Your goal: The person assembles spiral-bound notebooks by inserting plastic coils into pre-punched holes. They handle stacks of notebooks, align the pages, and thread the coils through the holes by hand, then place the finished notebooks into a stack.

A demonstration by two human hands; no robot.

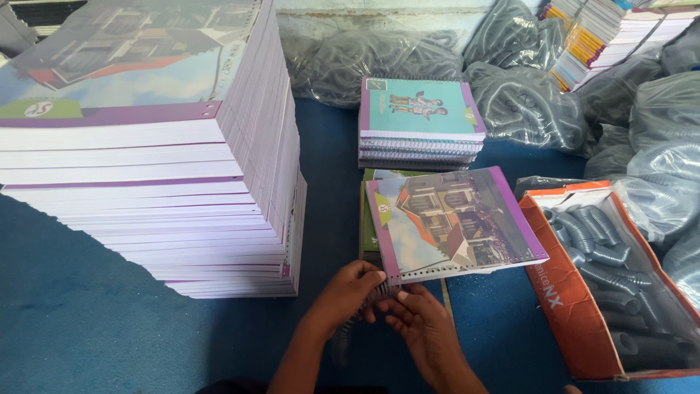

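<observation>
Both hands, left hand (348,292) and right hand (423,325), pinch a dark spiral coil (379,294) at the notebook (452,222) edge, seemingly just begun; a bound stack (421,124) lies behind, a tall unbound pile (146,160) waits.

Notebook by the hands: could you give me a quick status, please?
Left hand and right hand on spiral coil at notebook edge. Tall stack alongside, clear.

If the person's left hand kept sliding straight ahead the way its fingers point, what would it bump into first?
The left hand, pinching a dark spiral coil, points up and right at the punched edge of the purple-bordered notebook with a house picture. It would probably meet that edge first, though depth is hard to judge.
</observation>
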